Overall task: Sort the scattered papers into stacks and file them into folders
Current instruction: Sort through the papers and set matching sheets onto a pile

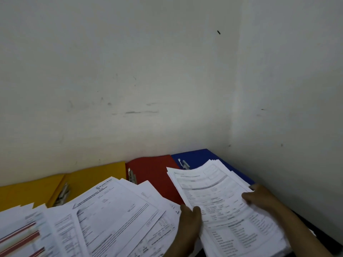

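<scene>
Papers (230, 204) (thick stack) between left hand (189, 221) and right hand (259, 198)

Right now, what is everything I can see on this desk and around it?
Yellow folder: one, yellow, open, far left against the wall, metal clip at its spine.
Red folder: one, red, open, centre, between the yellow and blue ones.
Blue folder: one, blue, open, in the corner, partly under the held stack.
Held stack of papers: one stack, white with printed text, on the right, over the blue and red folders.
Scattered papers: many overlapping sheets, white, some with red bars at far left, spread over the near left.
Wall: off-white, scuffed, meets a side wall on the right.
Left hand: grips the stack's left edge.
Right hand: holds the stack's right edge.
</scene>
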